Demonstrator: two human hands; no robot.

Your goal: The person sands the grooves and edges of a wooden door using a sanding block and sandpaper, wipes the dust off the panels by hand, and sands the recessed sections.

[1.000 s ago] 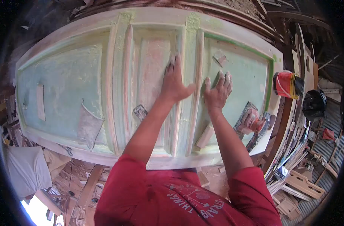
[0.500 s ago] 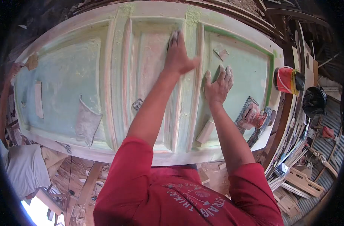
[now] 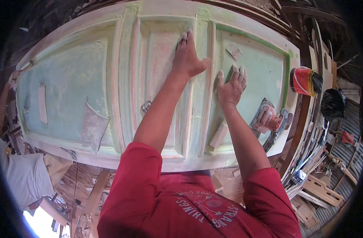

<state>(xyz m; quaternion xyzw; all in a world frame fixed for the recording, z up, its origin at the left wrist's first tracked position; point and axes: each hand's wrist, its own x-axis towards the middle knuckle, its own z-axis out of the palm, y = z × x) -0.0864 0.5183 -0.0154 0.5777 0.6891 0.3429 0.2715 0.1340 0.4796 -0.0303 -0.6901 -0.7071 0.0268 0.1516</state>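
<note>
A large panelled door [image 3: 70,79], patched with pale green and pinkish filler, lies flat before me. My left hand [image 3: 187,57] presses its dusty fingertips along the moulding on the right side of the middle panel. Its thumb sticks out sideways; whatever may be under the fingers is hidden. My right hand [image 3: 231,87] rests spread and flat on the right panel, fingertips white with dust. Just above it is a small torn piece of sandpaper [image 3: 233,51]. A wooden block [image 3: 218,135] and a red power sander [image 3: 267,120] lie nearer me, on either side of my right forearm.
On the left panel are a grey cloth-like sheet [image 3: 95,126] and a pale wooden strip [image 3: 43,104]. A red and yellow bucket [image 3: 304,81] stands by the right end, near a black bag [image 3: 333,104]. Timber offcuts [image 3: 308,166] crowd the right side.
My left hand has shifted slightly up along the moulding. My right hand stays on the panel. A brown scrap at the door's far left corner no longer shows; the view has moved slightly.
</note>
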